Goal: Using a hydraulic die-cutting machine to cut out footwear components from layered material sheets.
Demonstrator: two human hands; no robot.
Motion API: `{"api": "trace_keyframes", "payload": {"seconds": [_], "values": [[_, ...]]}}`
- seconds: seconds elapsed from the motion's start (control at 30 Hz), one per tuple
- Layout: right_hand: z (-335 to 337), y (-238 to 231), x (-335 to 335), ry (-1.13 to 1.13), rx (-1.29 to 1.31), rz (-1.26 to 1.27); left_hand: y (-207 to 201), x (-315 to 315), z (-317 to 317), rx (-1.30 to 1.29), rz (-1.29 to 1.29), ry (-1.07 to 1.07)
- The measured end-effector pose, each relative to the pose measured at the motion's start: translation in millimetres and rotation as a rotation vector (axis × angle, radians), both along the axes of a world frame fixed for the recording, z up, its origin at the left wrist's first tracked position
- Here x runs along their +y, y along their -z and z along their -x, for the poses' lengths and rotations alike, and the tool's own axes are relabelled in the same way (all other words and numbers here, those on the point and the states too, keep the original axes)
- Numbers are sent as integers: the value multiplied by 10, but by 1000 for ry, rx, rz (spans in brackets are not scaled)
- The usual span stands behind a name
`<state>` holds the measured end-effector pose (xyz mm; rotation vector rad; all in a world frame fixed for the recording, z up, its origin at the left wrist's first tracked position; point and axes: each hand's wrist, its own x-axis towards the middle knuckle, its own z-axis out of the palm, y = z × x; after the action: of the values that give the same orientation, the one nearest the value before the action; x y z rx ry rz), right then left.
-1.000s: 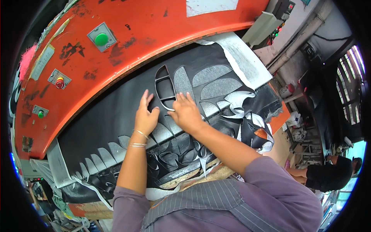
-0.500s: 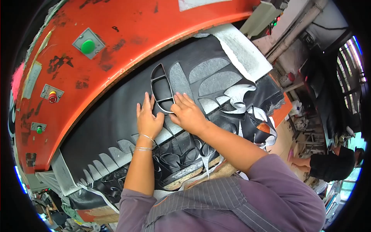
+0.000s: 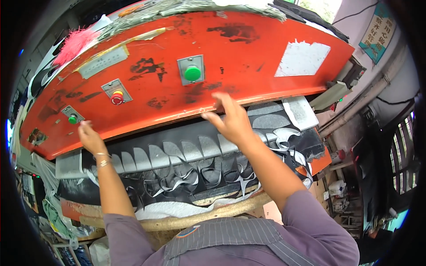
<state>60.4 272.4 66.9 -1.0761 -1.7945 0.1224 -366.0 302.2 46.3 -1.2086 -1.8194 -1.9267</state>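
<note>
My left hand [image 3: 92, 139], a bangle on its wrist, has its fingers stretched to just beside the small green button [image 3: 72, 119] on the red machine front; I cannot tell whether they touch it. Below and right of the large green button [image 3: 192, 73] hovers my right hand [image 3: 233, 119], thumb and fingers apart, holding nothing. Under the red machine's edge lies a black sheet [image 3: 133, 144] with a row of curved cut-outs [image 3: 158, 155] showing grey. The metal cutting die is out of sight.
Between the green buttons is a red stop button [image 3: 117, 98] with a yellow base. Black and white scraps [image 3: 186, 179] hang along the front, above a wooden edge [image 3: 177, 221]. A pale cutting board [image 3: 301, 113] shows at the right end.
Both hands have left the metal cutting die and risen toward the red machine front, the left one far leftward. My view has tilted up and turned, and the die no longer shows.
</note>
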Motion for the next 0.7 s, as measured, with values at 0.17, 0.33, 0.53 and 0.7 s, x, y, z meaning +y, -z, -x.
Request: {"api": "trace_keyframes", "payload": {"seconds": [0.17, 0.33, 0.53, 0.7], "values": [[400, -517, 88, -54, 113, -57, -308, -185, 711, 428, -36, -299], [346, -263, -327, 36, 151, 56, -393, -710, 571, 304, 233, 136], [93, 603, -1839, -296, -585, 500, 423, -2034, -1320, 297, 644, 857], [82, 852, -2071, -185, -662, 448, 674, -2535, -2036, 488, 739, 838]]}}
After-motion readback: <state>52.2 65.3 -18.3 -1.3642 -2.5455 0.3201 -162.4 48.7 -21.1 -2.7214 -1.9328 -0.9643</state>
